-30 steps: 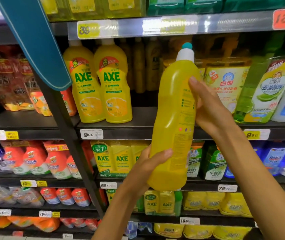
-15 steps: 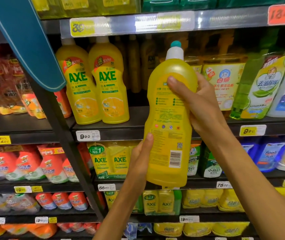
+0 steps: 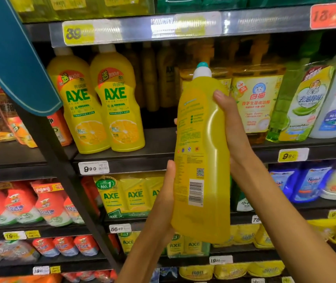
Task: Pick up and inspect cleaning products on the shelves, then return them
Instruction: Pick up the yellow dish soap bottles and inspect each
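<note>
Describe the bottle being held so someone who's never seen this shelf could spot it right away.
In front of the shelf of yellow AXE bottles, both hands hold up one yellow bottle. Unlike its neighbours, it shows its back label and barcode, and carries a white cap with a teal tip.

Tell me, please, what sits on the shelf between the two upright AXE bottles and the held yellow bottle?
In the head view, nothing at the front: bare dark shelf, with dim bottles farther back, between the AXE bottles and the held bottle.

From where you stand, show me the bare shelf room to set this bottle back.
One free patch: dark shelf board between the two AXE bottles and the white-cat refill pack, behind the held bottle. Rightward packs stand crowded, shoulder to shoulder. Lower shelves look full.
</note>
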